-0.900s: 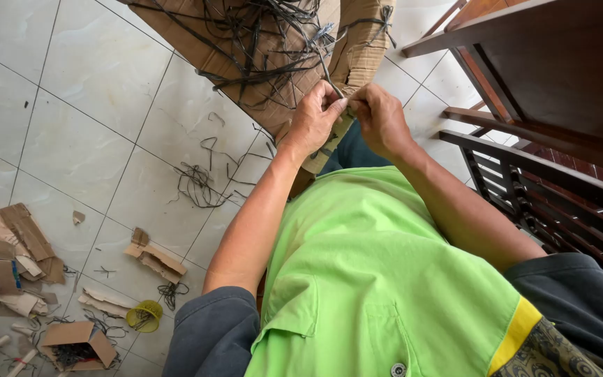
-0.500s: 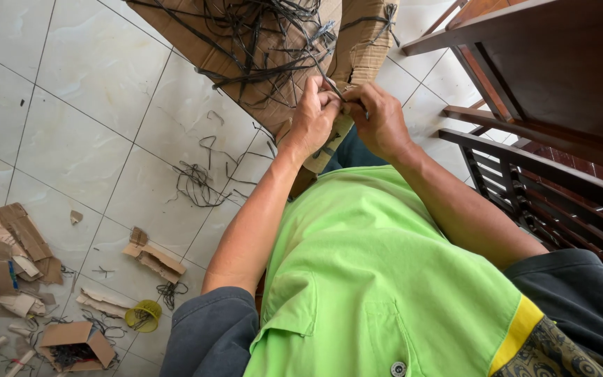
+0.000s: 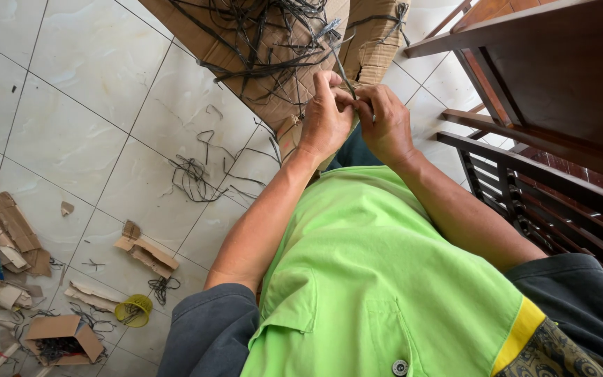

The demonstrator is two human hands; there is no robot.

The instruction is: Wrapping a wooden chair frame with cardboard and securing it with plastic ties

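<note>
Item in hand: one thin dark strip (image 3: 347, 78), pinched between my two hands above the cardboard sheet (image 3: 246, 70) at the far side of the floor. My left hand (image 3: 326, 115) is closed, thumb and fingers pressed together on the strip's near end; my right hand (image 3: 384, 122) is closed just beside it, fingertips touching the left's, gripping the same strip. Handling note, as I judge it: keep both pinches close together so the short length between them stays taut, work with the fingertips only, and hold the strip's free end up clear of the tangled pile (image 3: 273, 35) on the cardboard so it does not snag. Count: two hands, both mine; one strip held; one large cardboard sheet with one folded carton (image 3: 375, 42) at its right; loose strips on it too many and too tangled to number. Tiled floor (image 3: 92, 119): one loose bundle of strips (image 3: 193, 174) left of my forearm, one small yellow basket (image 3: 134, 309) near left, one open small box (image 3: 61, 336) beside it, several cardboard scraps (image 3: 5, 237) at far left. Dark wooden furniture (image 3: 553, 105) stands right.
</note>
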